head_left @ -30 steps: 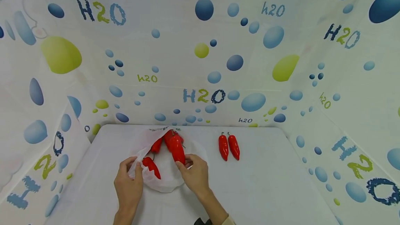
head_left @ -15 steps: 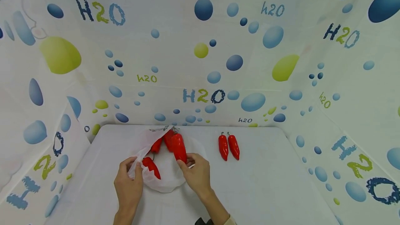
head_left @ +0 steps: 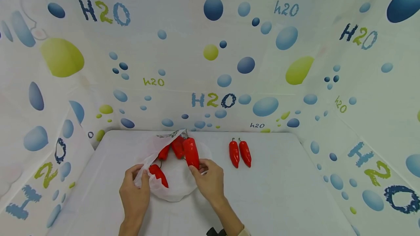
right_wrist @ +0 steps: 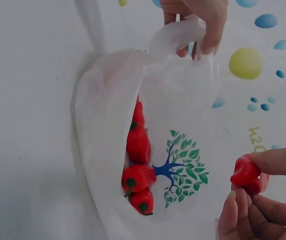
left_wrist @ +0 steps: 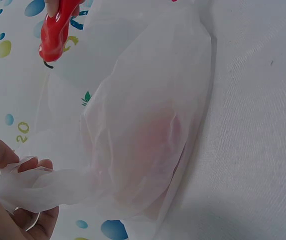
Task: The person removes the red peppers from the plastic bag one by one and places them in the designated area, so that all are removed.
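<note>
A white plastic bag (head_left: pixel 175 192) lies on the table, its mouth lifted at the left; a green and blue tree print (right_wrist: pixel 183 170) shows on it in the right wrist view. My left hand (head_left: pixel 135 194) grips the bag's handle (left_wrist: pixel 43 187), which is bunched between fingers and thumb. Inside sit several red peppers (right_wrist: pixel 139 145) with green stems. In my right hand (head_left: pixel 210 181) one red pepper (head_left: pixel 191 152) is pinched by its tip, stem pointing away, above the bag's right side. The bag film hides part of the peppers within.
Two more red peppers (head_left: pixel 239 153) lie side by side on the white table (head_left: pixel 279 192) to the right of the bag. A wall sheet (head_left: pixel 183 46) with drops and H2O lettering rises behind and on both sides. Something dark (head_left: pixel 214 231) shows at the bottom edge.
My right hand has shifted slightly to the right with the pepper, away from the peppers in the bag. The left hand keeps its hold on the bag in the same place.
</note>
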Motion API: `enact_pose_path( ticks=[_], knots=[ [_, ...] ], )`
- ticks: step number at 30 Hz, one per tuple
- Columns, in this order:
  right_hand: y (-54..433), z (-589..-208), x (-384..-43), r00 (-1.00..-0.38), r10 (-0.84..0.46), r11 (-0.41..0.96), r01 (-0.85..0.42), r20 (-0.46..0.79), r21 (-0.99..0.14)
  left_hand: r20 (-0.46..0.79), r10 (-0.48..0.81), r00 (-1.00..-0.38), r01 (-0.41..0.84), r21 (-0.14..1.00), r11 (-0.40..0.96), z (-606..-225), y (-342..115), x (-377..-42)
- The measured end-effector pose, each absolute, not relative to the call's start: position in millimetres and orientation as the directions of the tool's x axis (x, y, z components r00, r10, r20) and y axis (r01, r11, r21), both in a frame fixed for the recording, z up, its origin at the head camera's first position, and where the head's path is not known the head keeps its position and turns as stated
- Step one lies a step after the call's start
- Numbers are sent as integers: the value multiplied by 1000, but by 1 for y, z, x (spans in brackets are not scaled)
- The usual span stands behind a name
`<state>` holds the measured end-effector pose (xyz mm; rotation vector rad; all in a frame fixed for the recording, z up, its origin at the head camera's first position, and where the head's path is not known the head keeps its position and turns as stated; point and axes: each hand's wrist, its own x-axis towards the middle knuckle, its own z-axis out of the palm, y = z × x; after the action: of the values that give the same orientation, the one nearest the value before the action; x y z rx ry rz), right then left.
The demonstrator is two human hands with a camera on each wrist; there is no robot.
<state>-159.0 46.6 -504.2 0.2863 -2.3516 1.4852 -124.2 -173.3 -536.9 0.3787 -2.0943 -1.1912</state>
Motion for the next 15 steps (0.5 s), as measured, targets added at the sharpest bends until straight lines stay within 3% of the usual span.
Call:
enact_pose_path(
  ticks=[15],
  knots=[
    [65,-505,-166,-909,88,483,-319,408,-815,403,-545,-736,68,844,532,-536,-173,-124]
  ],
)
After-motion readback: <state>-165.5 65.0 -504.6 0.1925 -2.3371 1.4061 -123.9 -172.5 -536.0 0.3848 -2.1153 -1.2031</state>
